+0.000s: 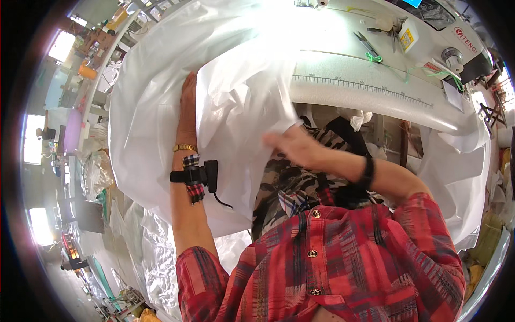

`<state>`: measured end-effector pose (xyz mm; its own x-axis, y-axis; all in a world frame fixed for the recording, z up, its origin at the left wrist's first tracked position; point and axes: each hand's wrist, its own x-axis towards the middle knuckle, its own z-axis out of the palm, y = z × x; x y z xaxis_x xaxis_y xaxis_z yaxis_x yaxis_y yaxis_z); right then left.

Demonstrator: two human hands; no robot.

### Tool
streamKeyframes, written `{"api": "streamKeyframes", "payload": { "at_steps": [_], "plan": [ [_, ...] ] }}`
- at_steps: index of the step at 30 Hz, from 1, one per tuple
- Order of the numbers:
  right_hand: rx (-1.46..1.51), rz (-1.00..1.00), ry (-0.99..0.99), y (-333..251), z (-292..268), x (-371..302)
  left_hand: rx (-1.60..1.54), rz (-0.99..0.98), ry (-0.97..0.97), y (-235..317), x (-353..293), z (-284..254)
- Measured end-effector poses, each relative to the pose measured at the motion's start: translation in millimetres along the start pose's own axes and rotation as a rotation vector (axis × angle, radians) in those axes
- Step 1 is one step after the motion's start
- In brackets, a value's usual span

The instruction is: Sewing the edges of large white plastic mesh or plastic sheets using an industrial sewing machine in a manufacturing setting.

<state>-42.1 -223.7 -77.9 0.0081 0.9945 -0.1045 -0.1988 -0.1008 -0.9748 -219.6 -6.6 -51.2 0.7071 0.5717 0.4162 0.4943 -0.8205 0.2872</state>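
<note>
A large sheet of thin, shiny white material (147, 129) spreads over the sewing table and hangs toward my lap. My left hand (187, 104) lies on it with the fingers stretched away from me, partly covered by a raised fold. On that wrist are a gold band and a black strap with a small device. My right hand (295, 146) is blurred by motion beside the right edge of the fold. Its thumb side points left; the fingers are smeared and partly behind the white edge, so their grip cannot be made out.
The sewing machine (464, 40) stands at the far right. Green-handled thread snips (370, 49) and a white bottle (412, 36) lie on the table behind a printed ruler scale (365, 86). More white material (456, 177) hangs at the right. A workbench with machines (96, 43) is at left.
</note>
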Motion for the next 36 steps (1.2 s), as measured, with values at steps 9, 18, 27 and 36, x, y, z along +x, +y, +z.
{"api": "streamKeyframes", "payload": {
  "at_steps": [9,18,27,36],
  "plan": [
    [-0.298,0.209,0.128,-65,-184,-117,-0.133,-0.068,-0.011,15,0,-20],
    [-1.252,-0.152,0.418,-80,-141,-104,-0.596,-0.259,-0.011,73,-26,-59],
    [0.015,0.234,0.089,-52,-77,-9,-0.416,-0.219,0.003,155,-30,-88],
    [0.193,-0.107,0.063,-73,-37,-58,0.139,0.182,-0.040,227,-33,-115]
  ]
}}
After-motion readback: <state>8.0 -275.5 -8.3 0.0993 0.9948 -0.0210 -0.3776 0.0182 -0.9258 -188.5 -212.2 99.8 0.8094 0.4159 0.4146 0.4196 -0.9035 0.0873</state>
